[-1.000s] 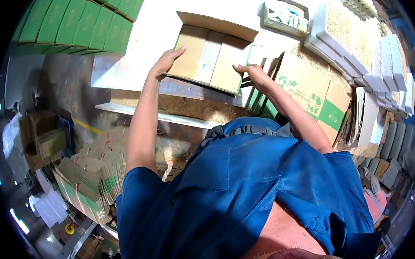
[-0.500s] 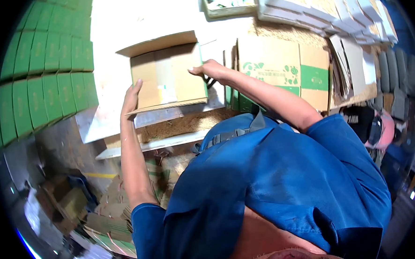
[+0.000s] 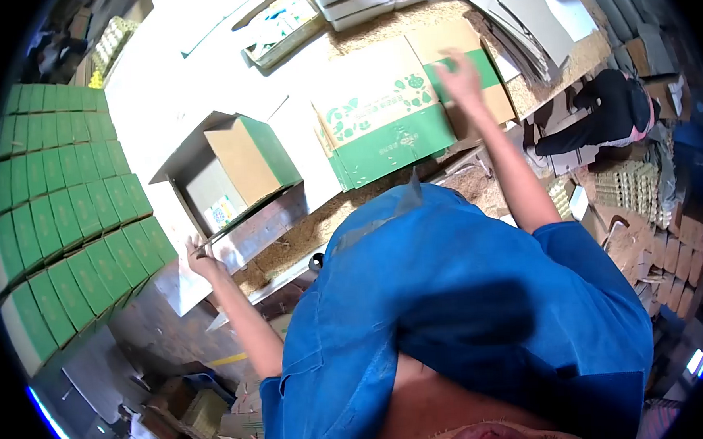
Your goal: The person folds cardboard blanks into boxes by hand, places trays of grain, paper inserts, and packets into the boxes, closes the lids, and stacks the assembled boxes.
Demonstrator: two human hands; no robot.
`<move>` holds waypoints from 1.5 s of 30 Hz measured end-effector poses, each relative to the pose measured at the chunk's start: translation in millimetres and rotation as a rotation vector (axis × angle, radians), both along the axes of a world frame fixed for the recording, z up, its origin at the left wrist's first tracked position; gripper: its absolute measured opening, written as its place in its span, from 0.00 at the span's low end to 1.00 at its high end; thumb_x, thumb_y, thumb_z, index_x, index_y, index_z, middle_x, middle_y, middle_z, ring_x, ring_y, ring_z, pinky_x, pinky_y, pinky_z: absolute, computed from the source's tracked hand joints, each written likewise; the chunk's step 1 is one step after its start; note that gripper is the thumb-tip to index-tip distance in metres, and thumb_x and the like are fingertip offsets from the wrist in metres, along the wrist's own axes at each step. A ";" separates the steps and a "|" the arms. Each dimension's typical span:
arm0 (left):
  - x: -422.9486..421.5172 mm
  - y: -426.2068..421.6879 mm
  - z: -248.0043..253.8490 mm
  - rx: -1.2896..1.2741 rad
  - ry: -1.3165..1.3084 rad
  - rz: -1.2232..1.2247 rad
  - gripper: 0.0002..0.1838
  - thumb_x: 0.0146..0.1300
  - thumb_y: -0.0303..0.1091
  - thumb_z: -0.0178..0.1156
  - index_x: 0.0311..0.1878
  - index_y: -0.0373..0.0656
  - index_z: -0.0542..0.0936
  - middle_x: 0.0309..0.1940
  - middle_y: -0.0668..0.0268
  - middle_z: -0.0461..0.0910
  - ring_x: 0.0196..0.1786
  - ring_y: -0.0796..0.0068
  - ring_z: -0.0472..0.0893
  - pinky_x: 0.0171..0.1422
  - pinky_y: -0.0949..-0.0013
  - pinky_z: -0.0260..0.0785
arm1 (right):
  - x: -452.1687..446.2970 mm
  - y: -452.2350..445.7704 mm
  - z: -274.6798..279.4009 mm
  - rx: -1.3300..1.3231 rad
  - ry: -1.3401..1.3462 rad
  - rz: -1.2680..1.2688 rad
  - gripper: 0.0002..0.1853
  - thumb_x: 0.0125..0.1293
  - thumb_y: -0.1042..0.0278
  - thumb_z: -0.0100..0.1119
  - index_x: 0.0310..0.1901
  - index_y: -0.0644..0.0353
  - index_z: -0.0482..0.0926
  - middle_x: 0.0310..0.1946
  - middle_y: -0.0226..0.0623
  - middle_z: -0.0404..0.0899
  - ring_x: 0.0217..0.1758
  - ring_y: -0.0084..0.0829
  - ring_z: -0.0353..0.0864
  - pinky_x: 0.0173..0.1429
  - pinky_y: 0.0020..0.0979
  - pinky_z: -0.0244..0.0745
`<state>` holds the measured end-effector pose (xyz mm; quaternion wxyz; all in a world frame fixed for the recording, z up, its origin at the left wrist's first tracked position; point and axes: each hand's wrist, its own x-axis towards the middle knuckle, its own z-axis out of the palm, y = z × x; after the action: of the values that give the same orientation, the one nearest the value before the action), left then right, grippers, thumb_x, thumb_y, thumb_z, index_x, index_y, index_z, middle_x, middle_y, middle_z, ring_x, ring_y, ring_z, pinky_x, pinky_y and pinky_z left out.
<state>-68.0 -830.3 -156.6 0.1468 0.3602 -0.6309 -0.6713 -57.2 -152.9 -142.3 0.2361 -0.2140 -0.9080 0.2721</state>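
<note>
An open cardboard box (image 3: pixel 262 156) with green outer sides stands tilted near the front edge of the white table (image 3: pixel 153 142). At its lower left corner, my left hand (image 3: pixel 202 257) is closed on the box's edge. Flat green-and-brown printed cartons (image 3: pixel 386 114) lie stacked to the right. Above their right part is my right hand (image 3: pixel 459 75), its fingers apart and slightly blurred, holding nothing visible.
Rows of green boxes (image 3: pixel 73 210) stand at the left. A tray of small packets (image 3: pixel 278 25) sits at the back, beside white foam blocks (image 3: pixel 364 4). Grey cardboard sheets (image 3: pixel 520 20) lie at the right. Beyond the table's right end a person in black (image 3: pixel 600 115) bends over.
My right hand has let go of the box and moved right over the flat cartons. The box has turned, with my left hand at its corner. The view has shifted.
</note>
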 end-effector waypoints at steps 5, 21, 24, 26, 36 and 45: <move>107.7 133.1 -14.3 -0.460 -0.196 -0.240 0.14 0.68 0.32 0.52 0.34 0.36 0.85 0.25 0.62 0.83 0.29 0.74 0.82 0.36 0.71 0.74 | 68.0 62.2 11.1 -0.116 -0.368 -0.116 0.27 0.61 0.61 0.64 0.61 0.62 0.76 0.66 0.48 0.70 0.70 0.46 0.68 0.73 0.41 0.63; 16.1 331.3 18.5 -0.108 -0.015 -0.724 0.30 0.57 0.24 0.69 0.64 0.31 0.74 0.49 0.58 0.84 0.48 0.72 0.83 0.54 0.70 0.74 | 58.7 35.4 11.0 -0.237 -0.108 -0.164 0.24 0.56 0.64 0.66 0.56 0.57 0.81 0.66 0.46 0.69 0.67 0.46 0.70 0.70 0.40 0.65; 10.2 316.1 30.1 -0.243 0.036 -0.751 0.23 0.60 0.22 0.67 0.58 0.29 0.74 0.48 0.57 0.83 0.49 0.71 0.82 0.57 0.70 0.73 | 40.6 41.8 13.6 -0.224 0.088 -0.196 0.22 0.56 0.67 0.66 0.54 0.60 0.83 0.52 0.46 0.81 0.58 0.39 0.80 0.64 0.35 0.73; 5.2 308.8 43.0 -0.084 0.127 -0.742 0.23 0.60 0.21 0.67 0.58 0.33 0.71 0.50 0.57 0.82 0.51 0.69 0.82 0.58 0.69 0.73 | 20.4 52.9 19.1 -0.367 0.159 -0.153 0.22 0.56 0.66 0.66 0.54 0.59 0.83 0.46 0.43 0.83 0.49 0.37 0.82 0.57 0.34 0.75; -11.7 318.8 123.6 -0.067 0.350 -0.775 0.19 0.61 0.20 0.64 0.57 0.35 0.78 0.49 0.62 0.82 0.51 0.74 0.79 0.60 0.70 0.70 | -8.8 82.2 69.0 -1.009 0.667 0.142 0.17 0.70 0.64 0.60 0.50 0.71 0.83 0.42 0.34 0.85 0.44 0.22 0.80 0.54 0.24 0.73; -3.5 323.2 162.2 -0.094 0.501 -0.854 0.20 0.66 0.41 0.64 0.52 0.34 0.82 0.46 0.60 0.83 0.48 0.74 0.79 0.57 0.73 0.69 | -1.2 50.9 142.2 -0.922 0.467 0.063 0.22 0.65 0.51 0.69 0.48 0.64 0.81 0.38 0.30 0.81 0.41 0.21 0.76 0.50 0.25 0.71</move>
<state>-71.5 -507.0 5.5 0.0219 -0.1099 -0.6971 -0.7081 -58.4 -102.0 -0.2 0.3055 -0.2019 -0.6227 0.6915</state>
